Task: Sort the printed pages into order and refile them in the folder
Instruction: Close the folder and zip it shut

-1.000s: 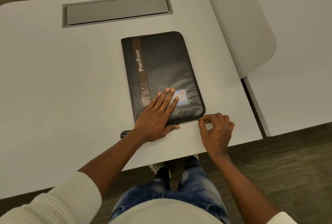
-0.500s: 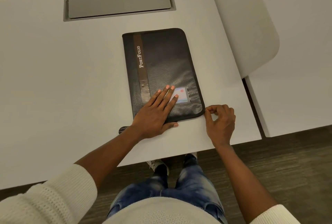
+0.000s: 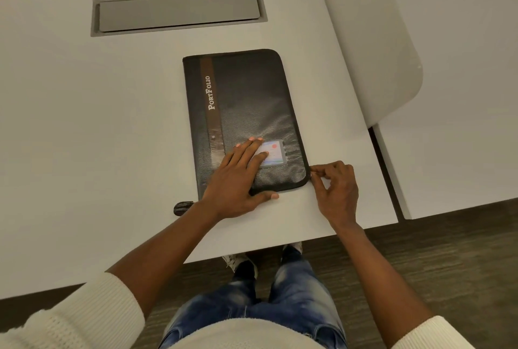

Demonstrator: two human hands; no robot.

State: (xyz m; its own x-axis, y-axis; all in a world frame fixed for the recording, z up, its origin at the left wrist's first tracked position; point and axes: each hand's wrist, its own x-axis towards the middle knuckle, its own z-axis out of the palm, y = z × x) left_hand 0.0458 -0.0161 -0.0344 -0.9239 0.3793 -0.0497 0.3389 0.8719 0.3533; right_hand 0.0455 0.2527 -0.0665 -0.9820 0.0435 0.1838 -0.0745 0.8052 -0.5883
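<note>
The portfolio lies closed on the counter. Left hand presses it, fingers straight. Right hand pinches at its near right corner (probably the zipper pull). Risks: the pull snags rounding the corner; the portfolio skids if pressure eases.

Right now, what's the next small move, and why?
Probably draw the right hand away along the right edge of the folder, likely unzipping it. The folder lies shut, no pages show, the left hand presses it flat, and the right hand pinches something at that edge by the near corner, too small to identify.
</note>
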